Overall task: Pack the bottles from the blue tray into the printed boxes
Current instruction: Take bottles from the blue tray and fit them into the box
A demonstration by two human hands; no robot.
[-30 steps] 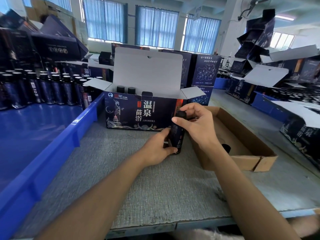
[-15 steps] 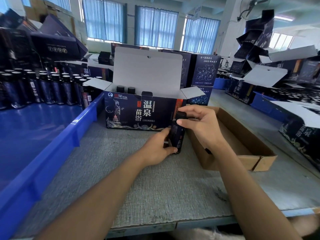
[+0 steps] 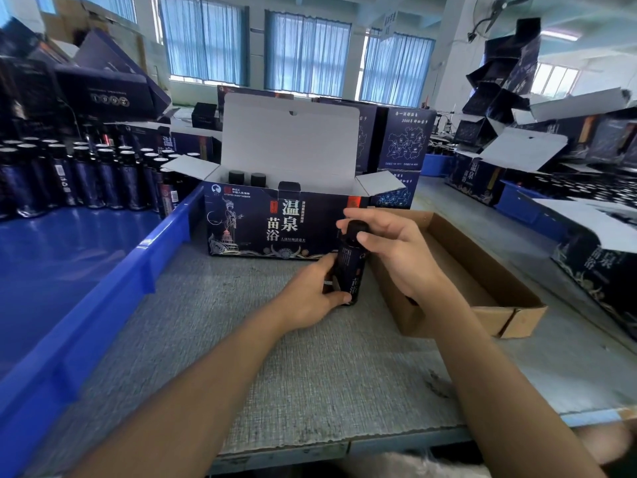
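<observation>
A dark printed bottle (image 3: 349, 270) stands upright on the grey mat just in front of the open printed box (image 3: 272, 225). My left hand (image 3: 308, 298) grips the bottle's lower body. My right hand (image 3: 389, 250) pinches its black cap from the right. The box's white lid stands up, and three black bottle caps (image 3: 256, 179) show inside it. Several more dark bottles (image 3: 86, 177) stand in rows at the far end of the blue tray (image 3: 103, 288) on the left.
A shallow brown cardboard tray (image 3: 482, 281) lies right of my hands, touching my right wrist. More printed boxes, some open, crowd the right edge (image 3: 599, 257) and the back (image 3: 403, 139). The table's front edge runs across near the bottom.
My right hand has shifted its fingers on the bottle's cap, dropping slightly lower on it. The bottle and my left hand stay in the same place.
</observation>
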